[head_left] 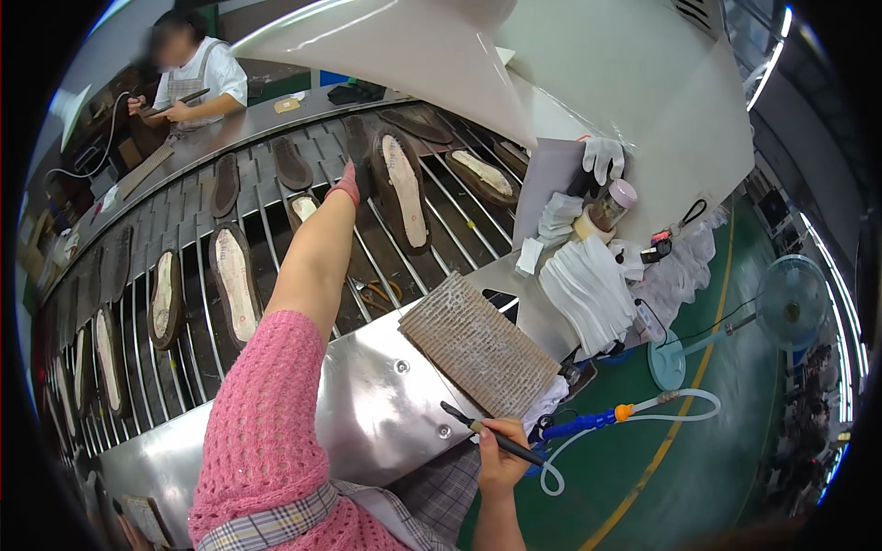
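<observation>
My left arm reaches far out over a slatted metal rack. The left hand, with pink on its fingers, is at the edge of a dark shoe sole and seems to grip it; most of its fingers are hidden. To the right of that hand rests a larger brown sole with a pale insole. Close to my body, my right hand holds a dark-handled brush, its tip pointing up and left above the metal ledge. Beside the brush lies a brown, glue-smeared board.
Several more soles, such as a pale-lined one, are spread over the metal bars. Right of the board are white gloves, a pink-lidded jar and a blue jointed hose. A fan stands beyond. Across the rack a co-worker holds a similar tool.
</observation>
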Demonstrator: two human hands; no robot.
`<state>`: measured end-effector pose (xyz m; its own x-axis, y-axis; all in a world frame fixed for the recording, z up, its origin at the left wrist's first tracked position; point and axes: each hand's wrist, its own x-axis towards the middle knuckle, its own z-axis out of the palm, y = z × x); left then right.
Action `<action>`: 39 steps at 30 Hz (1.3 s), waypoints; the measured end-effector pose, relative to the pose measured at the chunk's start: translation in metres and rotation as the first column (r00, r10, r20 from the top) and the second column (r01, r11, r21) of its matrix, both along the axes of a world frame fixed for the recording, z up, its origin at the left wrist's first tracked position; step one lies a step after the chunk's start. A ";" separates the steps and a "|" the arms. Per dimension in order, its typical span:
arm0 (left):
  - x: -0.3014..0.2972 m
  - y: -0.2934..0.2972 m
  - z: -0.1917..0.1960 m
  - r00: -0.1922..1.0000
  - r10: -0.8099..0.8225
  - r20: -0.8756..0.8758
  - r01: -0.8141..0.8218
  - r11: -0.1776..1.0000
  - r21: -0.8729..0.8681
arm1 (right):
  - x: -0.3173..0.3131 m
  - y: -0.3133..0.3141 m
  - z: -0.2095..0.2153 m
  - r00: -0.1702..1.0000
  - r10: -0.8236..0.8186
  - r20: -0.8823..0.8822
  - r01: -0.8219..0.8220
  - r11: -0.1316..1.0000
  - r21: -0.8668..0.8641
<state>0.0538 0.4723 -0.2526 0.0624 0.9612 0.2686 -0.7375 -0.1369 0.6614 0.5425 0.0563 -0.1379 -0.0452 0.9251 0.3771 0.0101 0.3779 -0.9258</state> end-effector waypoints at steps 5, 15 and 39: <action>-0.114 -0.049 0.028 0.865 0.452 -0.217 -0.501 0.757 -0.420 | -0.040 -0.021 -0.017 0.977 0.134 -0.166 -0.160 0.975 -0.152; 0.051 -0.299 0.161 0.825 0.478 -0.301 -0.547 0.809 -0.214 | -0.099 -0.023 -0.031 0.904 0.093 -0.418 -0.240 0.918 -0.315; 0.236 -0.621 0.057 0.052 0.479 -0.876 -0.278 0.850 0.448 | -0.093 -0.014 -0.060 0.990 0.103 -0.096 -0.123 0.964 -0.235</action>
